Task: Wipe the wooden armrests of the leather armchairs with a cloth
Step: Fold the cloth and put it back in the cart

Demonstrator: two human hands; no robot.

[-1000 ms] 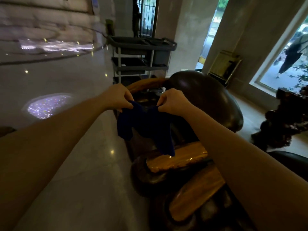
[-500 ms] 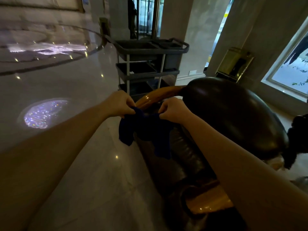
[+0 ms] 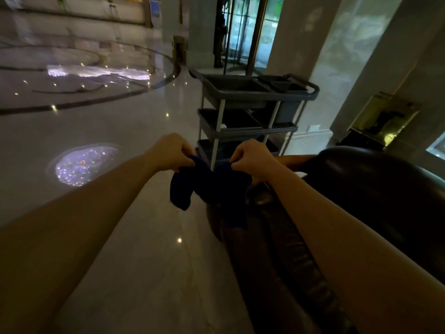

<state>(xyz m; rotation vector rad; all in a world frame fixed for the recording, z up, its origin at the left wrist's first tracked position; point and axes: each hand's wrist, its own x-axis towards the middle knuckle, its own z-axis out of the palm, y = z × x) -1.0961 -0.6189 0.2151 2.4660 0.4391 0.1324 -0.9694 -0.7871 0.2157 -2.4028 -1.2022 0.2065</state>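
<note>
A dark blue cloth (image 3: 212, 189) hangs stretched between my two hands, held in the air over the near edge of a dark leather armchair (image 3: 361, 189). My left hand (image 3: 172, 153) pinches its left top corner and my right hand (image 3: 250, 156) pinches the right one. A strip of the chair's wooden armrest (image 3: 292, 161) shows just beyond my right wrist, mostly hidden by my forearm. The cloth does not touch the wood.
A grey three-shelf service cart (image 3: 252, 112) stands just behind my hands. Polished marble floor (image 3: 108, 131) spreads to the left, with a sparkling light patch (image 3: 81, 167). A brass bin (image 3: 382, 121) stands by the wall at right. Glass doors (image 3: 243, 30) are at the back.
My view has lifted and turned left: the wooden armrests at the bottom have dropped out of sight and the cart looks closer. Both hands keep the cloth stretched, slightly wider apart.
</note>
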